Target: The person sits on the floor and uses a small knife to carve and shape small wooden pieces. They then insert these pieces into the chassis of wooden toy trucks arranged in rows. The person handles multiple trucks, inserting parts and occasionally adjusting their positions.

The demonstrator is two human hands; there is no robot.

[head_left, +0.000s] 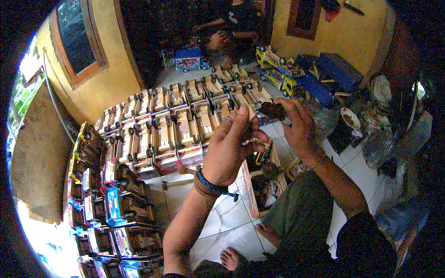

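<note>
My left hand (225, 153), with dark bracelets on its wrist, is raised in front of me, thumb and fingers closed on a small pale piece that is too small to name. A yellowish bit shows between its lower fingers. Just to its right, my right hand (301, 132) has its fingers curled round a dark, blackish object (272, 111), whose kind I cannot make out. The dark object's left end comes close to my left fingertips. Behind and left of my hands, wooden toy trucks (187, 132) lie wheels up in close rows.
A wooden box (250, 197) of small parts stands by my knee. Painted toy trucks (113, 206) are stacked at left, more (278, 69) at the back. Another person (238, 28) sits far off. At right are plastic bags (380, 143) and a bowl (350, 118).
</note>
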